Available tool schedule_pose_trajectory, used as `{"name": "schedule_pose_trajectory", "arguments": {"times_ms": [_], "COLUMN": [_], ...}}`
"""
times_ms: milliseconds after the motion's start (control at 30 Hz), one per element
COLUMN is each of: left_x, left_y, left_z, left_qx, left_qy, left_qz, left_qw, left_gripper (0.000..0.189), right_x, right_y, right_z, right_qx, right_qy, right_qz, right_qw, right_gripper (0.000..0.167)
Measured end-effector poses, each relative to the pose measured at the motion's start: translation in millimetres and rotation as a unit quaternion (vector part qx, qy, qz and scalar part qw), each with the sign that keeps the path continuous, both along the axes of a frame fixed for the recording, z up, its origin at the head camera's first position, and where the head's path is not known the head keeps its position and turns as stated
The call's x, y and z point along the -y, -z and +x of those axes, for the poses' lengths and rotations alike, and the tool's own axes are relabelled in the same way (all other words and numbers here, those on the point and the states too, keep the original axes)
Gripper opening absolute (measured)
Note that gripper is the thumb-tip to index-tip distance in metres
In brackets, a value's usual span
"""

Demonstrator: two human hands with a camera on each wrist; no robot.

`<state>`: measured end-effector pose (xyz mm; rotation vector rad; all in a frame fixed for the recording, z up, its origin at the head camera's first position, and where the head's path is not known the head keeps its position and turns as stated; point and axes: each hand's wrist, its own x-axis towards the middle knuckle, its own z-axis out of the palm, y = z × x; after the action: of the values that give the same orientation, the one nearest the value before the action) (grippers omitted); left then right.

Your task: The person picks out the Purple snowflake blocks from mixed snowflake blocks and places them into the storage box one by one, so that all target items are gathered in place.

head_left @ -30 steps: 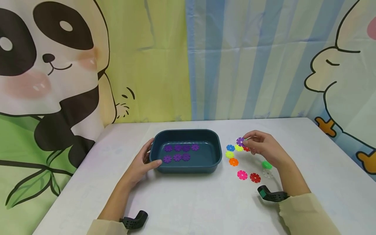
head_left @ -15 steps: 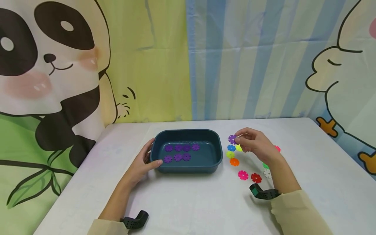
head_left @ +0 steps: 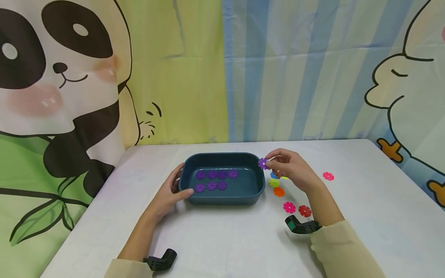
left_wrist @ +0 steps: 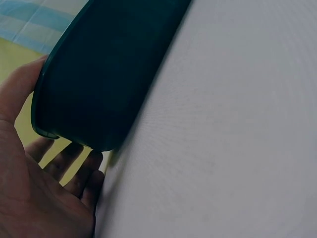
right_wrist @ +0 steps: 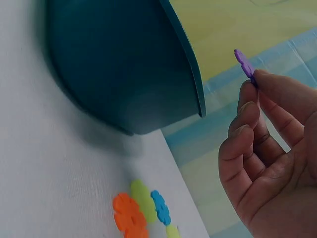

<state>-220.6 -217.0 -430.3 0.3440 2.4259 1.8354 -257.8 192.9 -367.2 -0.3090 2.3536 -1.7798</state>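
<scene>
A dark teal rectangular tub (head_left: 248, 183) stands on the table with several purple flower-shaped plastic discs (head_left: 212, 186) lying flat in two rows inside. My left hand (head_left: 167, 199) holds the tub's left end. Its thumb lies over the front rim, and the fingers are at the end wall (left_wrist: 79, 119). Between thumb and forefinger, my right hand (head_left: 292, 170) pinches one more purple flower-shaped disc (head_left: 262, 163). That disc is raised beside the tub's right rim and overlaps it in the head view; the right wrist view shows it edge-on, above rim height.
Right of the tub lie loose discs: lime (head_left: 274, 183), orange (head_left: 279, 192), blue (head_left: 273, 175), pink (head_left: 289, 207) and red (head_left: 304, 211). Farther right is another pink disc (head_left: 328, 176). The white table (head_left: 222, 239) ends at a cartoon-print curtain (head_left: 174, 96).
My right hand has carried the purple disc leftward from above the loose discs to the tub's right rim. The left hand has kept its hold on the tub.
</scene>
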Motion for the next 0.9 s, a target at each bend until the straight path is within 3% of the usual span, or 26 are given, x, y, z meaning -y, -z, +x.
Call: {"name": "schedule_pose_trajectory", "arguments": {"times_ms": [533,900], "left_x": [-0.5,-1.4], "left_y": [-1.7,-2.8], "left_z": [1.0,1.2], "left_qx": [0.003,0.007], "left_qy": [-0.009,-0.009], "left_qz": [-0.012,-0.013], "left_qw": [0.9999,0.9999], "left_gripper": [0.092,0.091], "right_x": [35.5,66.5], "right_y": [-11.5,-18.5], "right_z": [-9.5,-16.8], "right_qx": [0.004,-0.002], "right_qy": [-0.073,-0.118], "right_qz": [0.009,0.064], "right_qw": [0.9973,0.9909], "right_gripper": [0.026,0.019]}}
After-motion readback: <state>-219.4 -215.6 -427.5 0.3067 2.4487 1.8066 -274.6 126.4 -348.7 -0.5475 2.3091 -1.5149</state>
